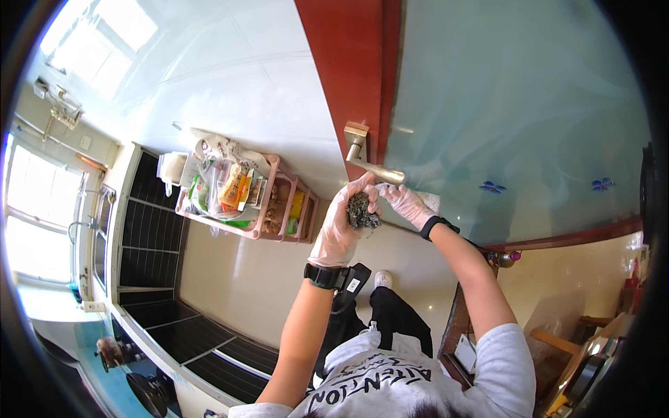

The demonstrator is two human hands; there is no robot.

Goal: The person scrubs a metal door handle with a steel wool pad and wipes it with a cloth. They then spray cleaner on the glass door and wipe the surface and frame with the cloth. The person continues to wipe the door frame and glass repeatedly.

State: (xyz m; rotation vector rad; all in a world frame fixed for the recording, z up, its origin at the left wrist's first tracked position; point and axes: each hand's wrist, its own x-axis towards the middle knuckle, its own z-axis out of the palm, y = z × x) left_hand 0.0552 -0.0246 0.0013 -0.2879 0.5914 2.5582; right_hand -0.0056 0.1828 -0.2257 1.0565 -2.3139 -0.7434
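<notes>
Both hands wear thin clear plastic gloves and are raised close together just below a metal door handle on a red door frame. My left hand is closed around a dark grey scouring wool pad, which bulges out of the palm. Beside it, my right hand has curled fingers, its fingertips near the left fingers and the handle's end; whether they pinch anything is not clear. A small pale patch, perhaps a cloth, shows behind the right hand.
A frosted glass door panel fills the upper right. At left stands a pink plastic storage rack with packaged food. Dark kitchen cabinets, a counter with a sink and a pan lie beyond. A wooden chair is at lower right.
</notes>
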